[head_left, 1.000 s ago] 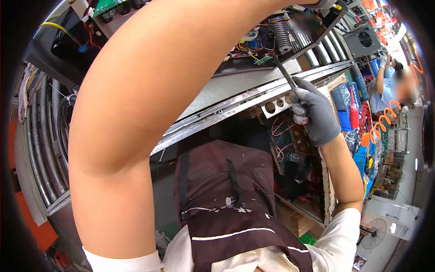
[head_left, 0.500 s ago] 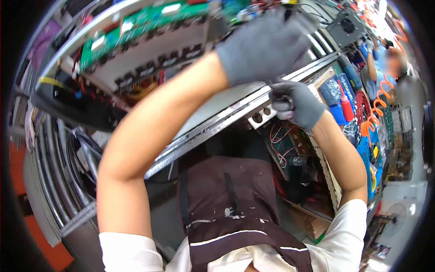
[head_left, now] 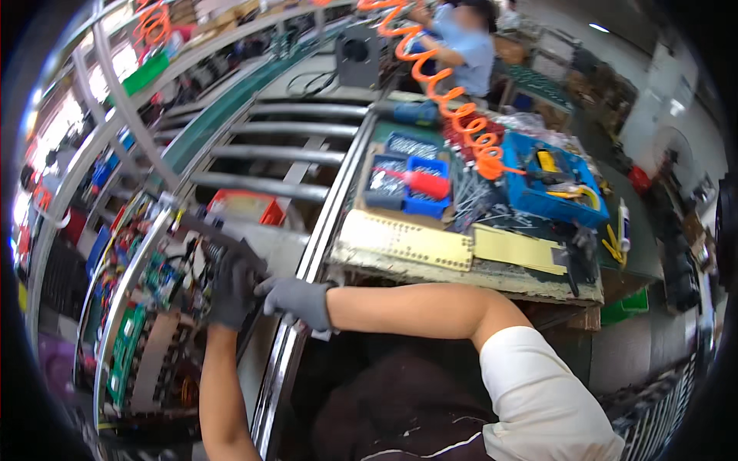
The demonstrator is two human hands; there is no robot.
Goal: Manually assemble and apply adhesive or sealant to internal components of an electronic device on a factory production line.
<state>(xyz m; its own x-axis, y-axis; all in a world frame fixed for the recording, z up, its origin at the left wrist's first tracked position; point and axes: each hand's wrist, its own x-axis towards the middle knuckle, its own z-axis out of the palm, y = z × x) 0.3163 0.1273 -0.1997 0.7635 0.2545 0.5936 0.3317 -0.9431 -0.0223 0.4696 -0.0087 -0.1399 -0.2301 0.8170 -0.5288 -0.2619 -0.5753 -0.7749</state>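
My left hand (head_left: 232, 288), in a dark grey glove, is at the side of an open metal-framed unit (head_left: 146, 269) packed with wires and green circuit boards. Its fingers point away from me and blur into the dark parts around them. Close against it is my right hand (head_left: 298, 301), gloved alike, above the conveyor's metal rail (head_left: 278, 384). The right fingers are bent together toward the left hand; whatever sits between them is hidden. A green circuit board (head_left: 127, 357) faces outward on the unit's near part.
Beyond my hands run conveyor rollers (head_left: 277, 154) and a red tray (head_left: 269, 211). The right-hand bench holds blue screw bins (head_left: 427, 206), a red bottle (head_left: 427, 184), yellow perforated strips (head_left: 407, 240) and a blue tool basket (head_left: 515, 201). Above hangs an orange coiled hose (head_left: 450, 96); a co-worker (head_left: 469, 58) stands beyond.
My view has swung to the right, showing more of the bench. My left hand, which was raised and blurred in motion, has come down beside my right hand at the unit.
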